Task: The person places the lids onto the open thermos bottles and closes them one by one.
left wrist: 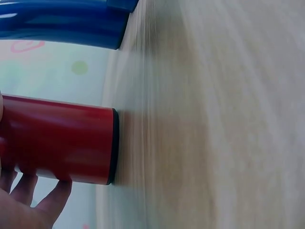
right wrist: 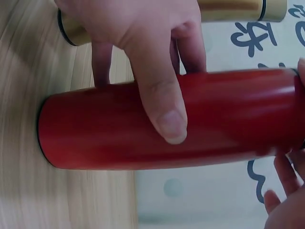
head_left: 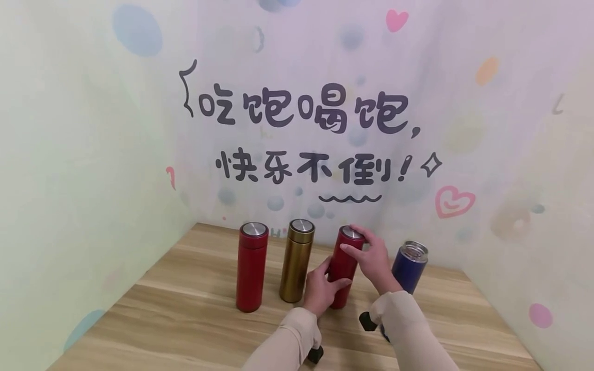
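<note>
Both my hands are on a red thermos flask with a silver-topped lid. My left hand grips its lower body, the thumb across the near side and the fingers behind. Higher up, my right hand holds the lid, thumb in front and fingers over the far edge. The flask stands upright, its dark base down at the tabletop. To the right, partly behind my right forearm, is a blue flask without a lid, its steel mouth showing.
Another red flask and a gold flask, both lidded, stand to the left on the wooden table. A small blue piece shows beside my right sleeve. Printed cloth walls enclose the table's back and sides.
</note>
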